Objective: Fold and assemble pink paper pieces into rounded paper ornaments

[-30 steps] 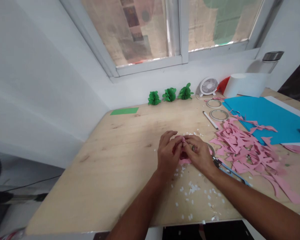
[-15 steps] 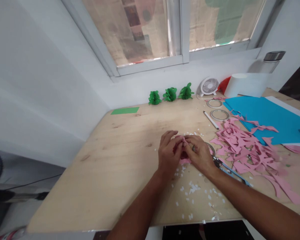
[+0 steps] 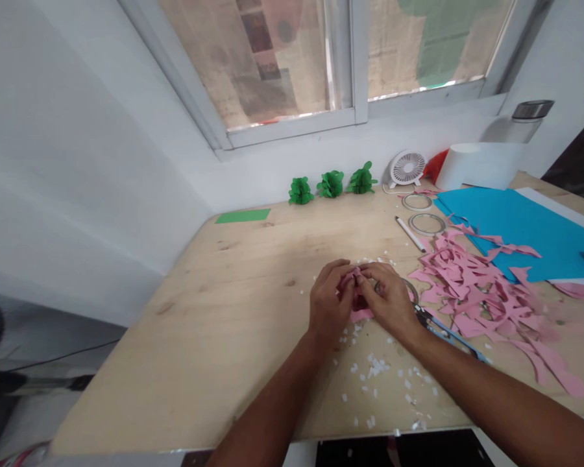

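Observation:
Both hands meet over the middle of the wooden table (image 3: 214, 344), pinching a pink paper piece (image 3: 361, 314) between them. My left hand (image 3: 329, 299) grips it from the left, its fingers curled and thumb close to the other thumb. From the right, my right hand (image 3: 388, 295) closes thumb and fingertips on the same paper. Much of the folded paper is hidden behind the fingers. Just right of the right wrist lies a pair of scissors (image 3: 450, 334) with blue handles, and a tape roll (image 3: 411, 292) is partly covered by that hand.
Pink paper scraps (image 3: 486, 285) pile up at the right, beside blue sheets (image 3: 525, 227). White bits (image 3: 377, 366) litter the table's front. Green paper flowers (image 3: 331, 184), a small white fan (image 3: 407, 168) and a white marker (image 3: 411, 234) are farther back. A green strip (image 3: 243, 216) lies back left.
The fingers of my left hand have curled lower and closer around the pink paper. My right hand has shifted only slightly, and both still hold it.

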Demonstrator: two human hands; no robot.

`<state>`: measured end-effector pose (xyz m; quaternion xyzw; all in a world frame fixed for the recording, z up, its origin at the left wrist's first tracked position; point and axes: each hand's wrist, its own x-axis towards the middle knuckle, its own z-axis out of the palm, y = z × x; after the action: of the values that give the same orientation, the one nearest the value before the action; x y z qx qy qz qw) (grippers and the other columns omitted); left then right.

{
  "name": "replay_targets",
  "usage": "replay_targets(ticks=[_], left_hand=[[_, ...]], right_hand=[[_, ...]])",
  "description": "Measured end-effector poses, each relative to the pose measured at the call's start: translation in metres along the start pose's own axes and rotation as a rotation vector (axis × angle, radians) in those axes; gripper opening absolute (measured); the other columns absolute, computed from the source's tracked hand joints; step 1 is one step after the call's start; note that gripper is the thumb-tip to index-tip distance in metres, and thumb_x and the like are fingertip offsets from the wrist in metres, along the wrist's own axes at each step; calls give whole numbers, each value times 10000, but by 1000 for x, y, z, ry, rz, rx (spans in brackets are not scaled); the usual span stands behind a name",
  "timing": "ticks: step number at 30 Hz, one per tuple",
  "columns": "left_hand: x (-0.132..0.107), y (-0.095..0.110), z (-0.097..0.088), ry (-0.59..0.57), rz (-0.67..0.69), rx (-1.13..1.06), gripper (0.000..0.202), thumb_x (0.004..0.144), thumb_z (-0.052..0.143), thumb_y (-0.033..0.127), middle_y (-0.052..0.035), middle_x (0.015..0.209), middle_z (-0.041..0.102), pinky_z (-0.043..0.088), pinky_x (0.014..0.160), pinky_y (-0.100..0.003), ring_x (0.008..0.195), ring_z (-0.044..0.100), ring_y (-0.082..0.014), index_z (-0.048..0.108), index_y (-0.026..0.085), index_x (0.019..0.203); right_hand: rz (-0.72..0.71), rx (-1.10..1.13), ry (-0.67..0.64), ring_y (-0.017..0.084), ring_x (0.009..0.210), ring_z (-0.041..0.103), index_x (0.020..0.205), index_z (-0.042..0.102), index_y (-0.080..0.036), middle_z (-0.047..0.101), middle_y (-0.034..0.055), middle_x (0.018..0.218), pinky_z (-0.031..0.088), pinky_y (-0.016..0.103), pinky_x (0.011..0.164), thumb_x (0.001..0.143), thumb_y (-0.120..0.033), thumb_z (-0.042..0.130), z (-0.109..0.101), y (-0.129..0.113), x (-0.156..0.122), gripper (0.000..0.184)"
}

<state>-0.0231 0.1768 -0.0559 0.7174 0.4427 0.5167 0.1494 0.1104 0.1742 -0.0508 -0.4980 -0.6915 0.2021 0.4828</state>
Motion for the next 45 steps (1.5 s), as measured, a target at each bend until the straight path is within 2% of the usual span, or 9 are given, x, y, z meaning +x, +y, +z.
replay_targets(ticks=[9,15,20,27,36,45], left_hand=[[0,-1,1,-20,58,-20,187,822,527,169,-72,1026,641,514,849,-331,968,611,-168,640,196,969],[0,-1,-1,49,121,100,155,837,536,200,-75,1008,641,521,830,-340,962,603,-174,654,193,937],[3,0,-4,55,174,142,127,839,541,196,-70,1004,642,511,849,-360,996,577,-182,654,195,897],[8,1,-11,-10,147,106,101,829,537,150,-76,1085,610,467,922,-403,1095,519,-198,628,188,853],[8,3,-14,-114,127,102,141,813,508,86,-85,1180,553,398,1007,-432,1196,441,-207,589,184,874],[4,0,-7,43,201,180,132,828,533,143,-86,1140,593,435,971,-431,1166,467,-218,622,184,916]], right_hand=[[48,-24,-31,213,812,590,678,626,-230,660,46,750,445,353,781,823,-263,488,-2,2,2,203],[-7,-73,-22,218,855,584,723,632,-224,683,58,831,431,372,818,815,-222,500,-2,0,0,161],[-81,-134,-17,229,935,569,760,652,-220,685,68,906,406,399,869,828,-225,500,-2,-2,-2,167],[-175,-199,-29,241,1014,536,828,656,-219,680,64,981,371,431,914,836,-207,496,0,-4,-4,161],[-170,-210,-42,241,1007,532,870,657,-218,676,65,983,370,429,910,850,-203,475,0,-3,-4,183],[-155,-215,-16,234,980,543,850,652,-206,680,69,952,379,410,891,861,-213,471,-1,-4,-3,182]])
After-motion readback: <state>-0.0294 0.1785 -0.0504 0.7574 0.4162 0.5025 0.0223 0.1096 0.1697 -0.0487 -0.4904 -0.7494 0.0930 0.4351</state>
